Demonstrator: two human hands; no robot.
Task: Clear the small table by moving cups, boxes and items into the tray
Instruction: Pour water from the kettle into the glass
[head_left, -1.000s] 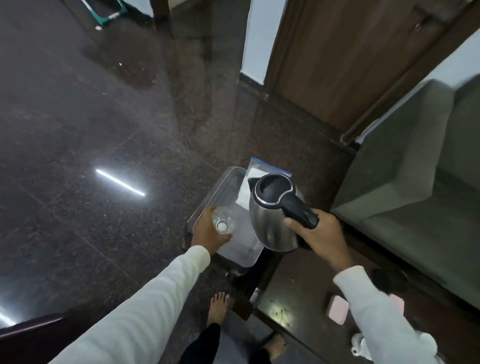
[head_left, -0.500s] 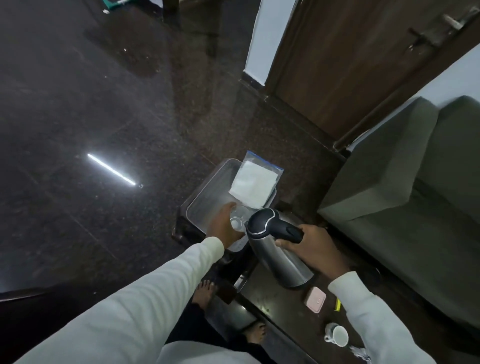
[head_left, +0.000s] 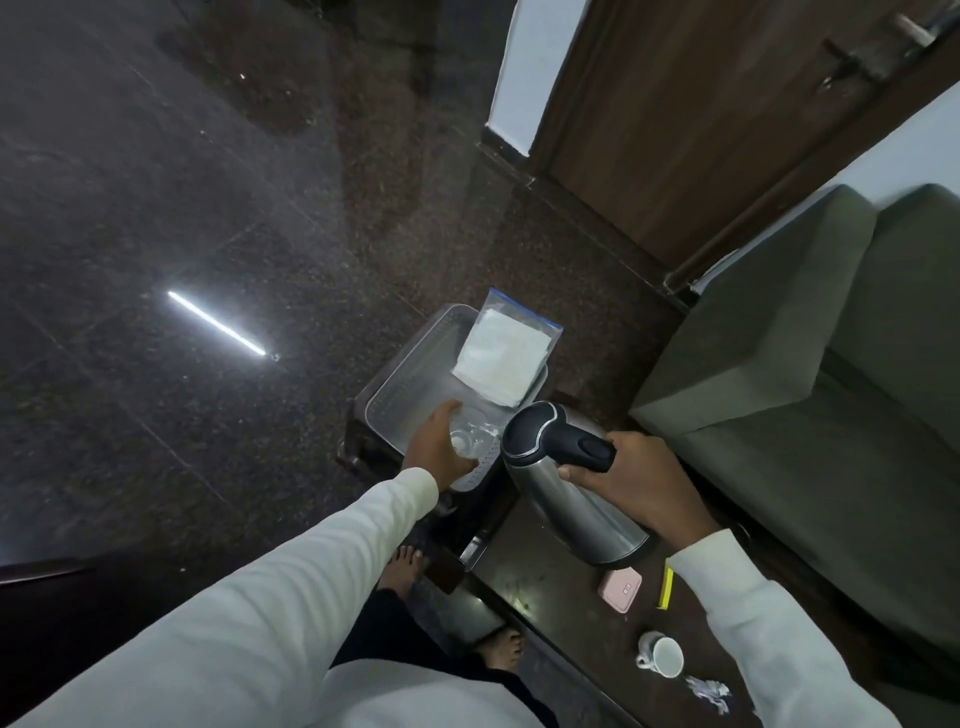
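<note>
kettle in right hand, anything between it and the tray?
Partly. The left hand holds a glass in the tray's near end, right beside the kettle. A bagged white sheet leans over the far end. Only the middle of the tray floor looks bare.

A single head-worn wide-angle camera looks steeply down past both sleeves, tray (head_left: 400, 382) far-centre, dark table (head_left: 561, 597) near right, floor left.

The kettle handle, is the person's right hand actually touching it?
Touching. The head view shows the right hand with its fingers wrapped around the black kettle handle, with no gap between them.
</note>
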